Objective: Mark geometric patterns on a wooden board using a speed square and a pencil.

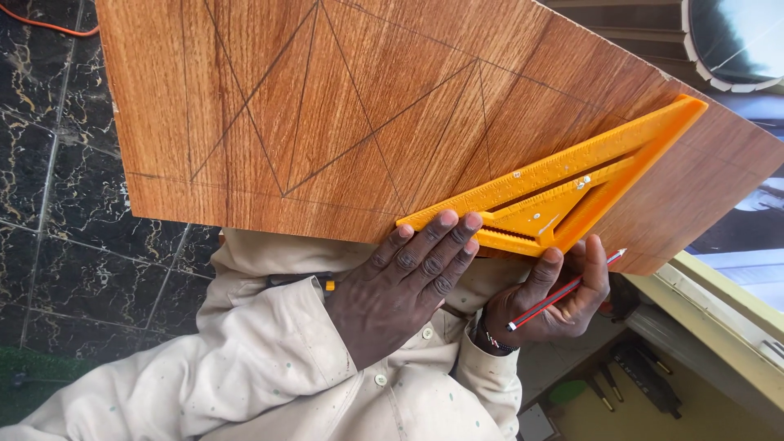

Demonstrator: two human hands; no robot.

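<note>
A wood-grain board point(343, 106) with thin pencil lines forming triangles fills the upper middle of the view. An orange triangular square point(563, 192) lies on its right part, one edge along a drawn line. My left hand point(408, 282) rests flat at the board's near edge, fingertips pressing the square's lower corner. My right hand point(555, 298) is just right of it, thumb against the square's underside, fingers closed around a red pencil point(565, 291) whose tip points up and right.
Dark marbled floor tiles point(57, 204) lie to the left, with an orange cable point(49, 24) at the top left. Tools lie in a compartment point(637, 384) at the lower right. A pale frame edge point(719, 310) runs along the right.
</note>
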